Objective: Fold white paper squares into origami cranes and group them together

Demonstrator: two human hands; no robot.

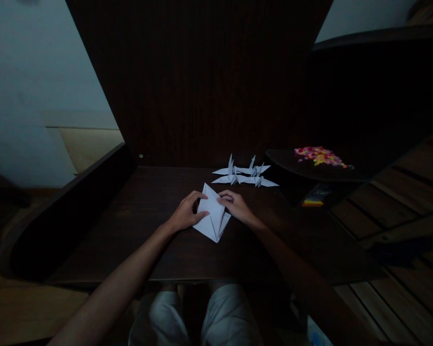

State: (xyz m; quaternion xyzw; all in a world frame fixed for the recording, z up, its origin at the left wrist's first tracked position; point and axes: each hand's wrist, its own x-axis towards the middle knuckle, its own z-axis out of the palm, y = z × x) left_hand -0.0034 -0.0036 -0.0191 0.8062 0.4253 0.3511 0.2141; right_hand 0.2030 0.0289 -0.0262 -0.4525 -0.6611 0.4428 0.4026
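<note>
A folded sheet of white origami paper (212,207) lies on the dark desk in front of me, roughly diamond-shaped, one point toward the back and one toward me. At its left edge, my left hand (187,211) grips it, with the thumb on top and the index finger curled near the upper side. My right hand (234,203) pinches the right edge, thumb on the paper and fingers curled. Creased flaps show at the lower right of the sheet. Just behind it stand several white paper cranes (233,179), wings spread, grouped close together.
A raised side shelf (285,161) at the right holds a heap of small pink, red and yellow pieces (321,156). The desk (130,240) has a tall back panel and a raised left side board (65,211). Something with a yellow-orange edge (312,203) sits under the shelf.
</note>
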